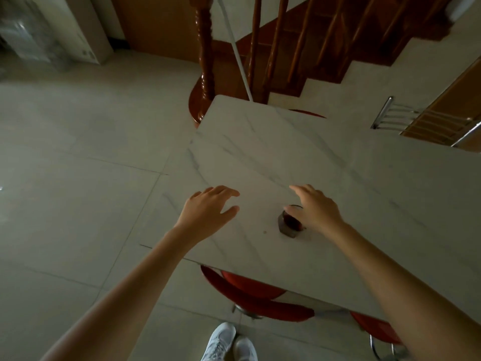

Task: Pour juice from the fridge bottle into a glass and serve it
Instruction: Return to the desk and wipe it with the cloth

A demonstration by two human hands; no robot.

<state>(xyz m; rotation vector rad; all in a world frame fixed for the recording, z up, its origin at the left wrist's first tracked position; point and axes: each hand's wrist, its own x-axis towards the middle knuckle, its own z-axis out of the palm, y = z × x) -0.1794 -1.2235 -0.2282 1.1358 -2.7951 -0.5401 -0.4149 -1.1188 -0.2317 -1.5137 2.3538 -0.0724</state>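
A short glass (289, 224) holding dark juice stands upright on the white marble table (260, 152), near its front-left corner. My right hand (318, 208) hovers right beside and over the glass. Its thumb lies at the rim, and its fingers are stretched out and spread, not wrapped around the glass. My left hand (208, 207) floats open above the table's left edge, palm down, holding nothing. No juice bottle is in view.
Red stools (260, 295) are tucked under the table's near edge. A metal chair back (390, 115) stands at the far right. A wooden staircase with a red post (205, 61) rises behind the table. Tiled floor spreads to the left, and my white shoes (229, 342) are below.
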